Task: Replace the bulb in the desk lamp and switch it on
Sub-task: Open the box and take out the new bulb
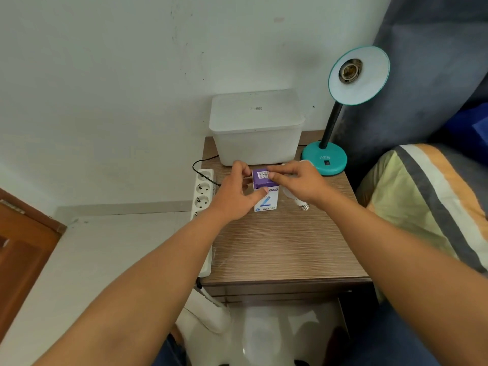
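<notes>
A teal desk lamp (325, 157) stands at the back right of the wooden bedside table (285, 249). Its shade (367, 83) tilts toward me and the socket (350, 70) is bare, with no bulb in it. A purple-and-white bulb box (264, 190) lies on the table. My left hand (237, 191) grips its left side, thumb on the front. My right hand (298, 184) pinches the purple end flap from the right. A loose white bulb (295, 199) lies on the table under my right hand, its screw base pointing toward me.
A white lidded plastic container (256, 128) stands behind the box against the wall. A white power strip (203, 191) hangs along the table's left edge with a black cord plugged in. A striped pillow (427, 202) and a blue headboard lie to the right.
</notes>
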